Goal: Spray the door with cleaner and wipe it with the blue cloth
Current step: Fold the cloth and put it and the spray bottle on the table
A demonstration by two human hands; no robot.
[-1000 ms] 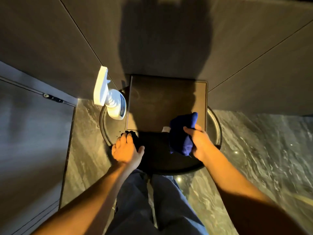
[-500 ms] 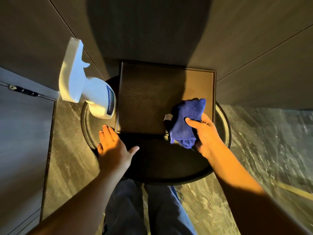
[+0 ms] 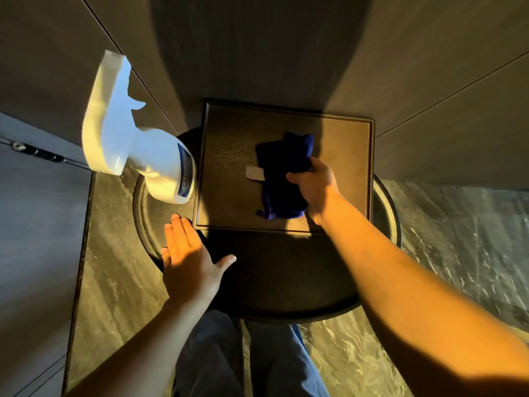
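Preparatory step: the right hand [image 3: 313, 186], fingers closed round the dark blue cloth [image 3: 282, 174], holds it on the square dark wooden tray [image 3: 226, 156]. The left hand [image 3: 189, 260] lies flat, fingers spread and empty, just before the tray's near-left corner. The white plastic spray bottle [image 3: 137, 150] stands beside the tray's left edge; taking it up is probably the next move, by the free left hand.
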